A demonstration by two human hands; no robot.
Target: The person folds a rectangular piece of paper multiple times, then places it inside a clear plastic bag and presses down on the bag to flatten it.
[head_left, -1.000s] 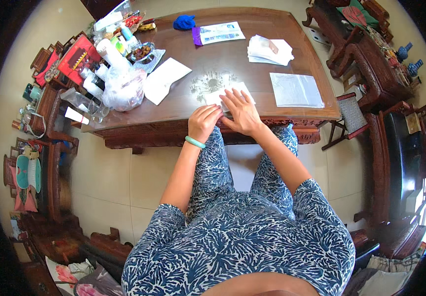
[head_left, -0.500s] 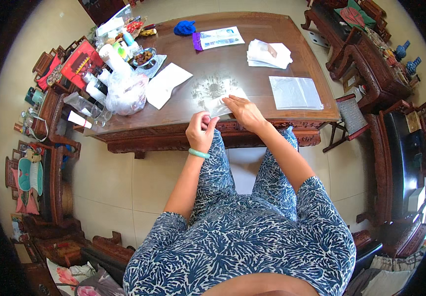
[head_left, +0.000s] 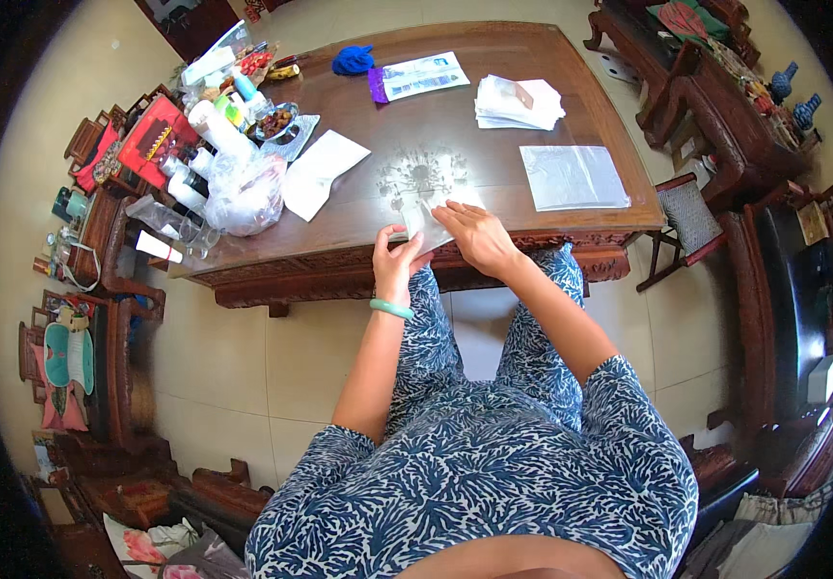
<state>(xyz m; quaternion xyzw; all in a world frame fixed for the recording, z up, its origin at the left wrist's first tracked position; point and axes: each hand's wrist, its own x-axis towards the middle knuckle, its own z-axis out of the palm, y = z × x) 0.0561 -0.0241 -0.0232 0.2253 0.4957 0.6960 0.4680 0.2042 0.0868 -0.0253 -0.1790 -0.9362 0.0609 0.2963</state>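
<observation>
shifted, clear sheet (head_left: 430, 233) sits pinched between left fingers (head_left: 389, 234), under right fingers (head_left: 457, 216) (grip unclear).

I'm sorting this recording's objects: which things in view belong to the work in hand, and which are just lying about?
In hand: translucent sheet, touched by left hand and right hand; possibly the clear plastic at right.

Apparently lying about: blue bundle, purple-and-white packet, white tube, stool.

Soft glare on glossy tabletop (head_left: 426, 130)
</observation>
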